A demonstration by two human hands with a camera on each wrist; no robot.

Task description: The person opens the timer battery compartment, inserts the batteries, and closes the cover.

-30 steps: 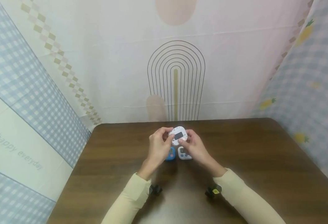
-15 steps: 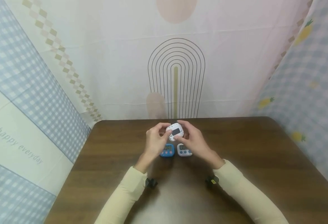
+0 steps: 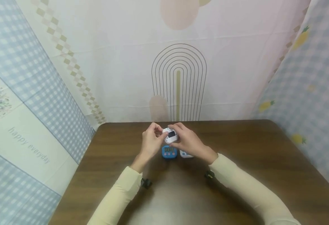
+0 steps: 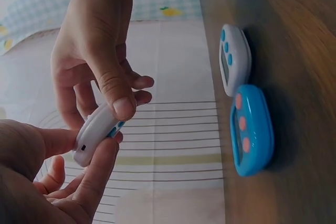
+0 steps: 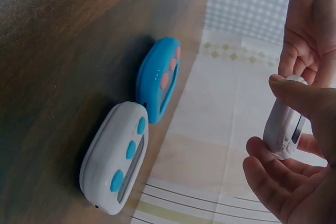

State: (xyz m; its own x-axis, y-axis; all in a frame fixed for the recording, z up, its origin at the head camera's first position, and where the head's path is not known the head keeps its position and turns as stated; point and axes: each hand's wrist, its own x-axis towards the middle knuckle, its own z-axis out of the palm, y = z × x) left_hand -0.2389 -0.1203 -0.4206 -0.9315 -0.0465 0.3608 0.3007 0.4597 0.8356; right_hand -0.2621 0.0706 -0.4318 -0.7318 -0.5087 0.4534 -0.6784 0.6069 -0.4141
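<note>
Both hands hold one white digital timer (image 3: 170, 135) above the table. Its back, with a black rectangle, faces the head camera, while blue buttons peek out underneath in the left wrist view. My left hand (image 3: 151, 142) pinches one edge between thumb and fingers. On the opposite side, my right hand (image 3: 191, 140) grips it with thumb and fingers across its edges. Below them on the table sit a blue timer (image 3: 169, 152) with pink buttons and a second white timer (image 5: 114, 158) with blue buttons, side by side. The right hand partly covers that white one in the head view.
The brown wooden table (image 3: 119, 147) runs back to a white patterned cloth (image 3: 125, 78). Checked cloths hang at both sides, the left one (image 3: 49, 87) and the right one (image 3: 310, 103). A small dark camera (image 3: 146, 183) is strapped at the left wrist.
The held timer and both hands have shifted left, over the blue timer. The timer has turned slightly in the fingers, and the right hand now covers more of the white timer on the table.
</note>
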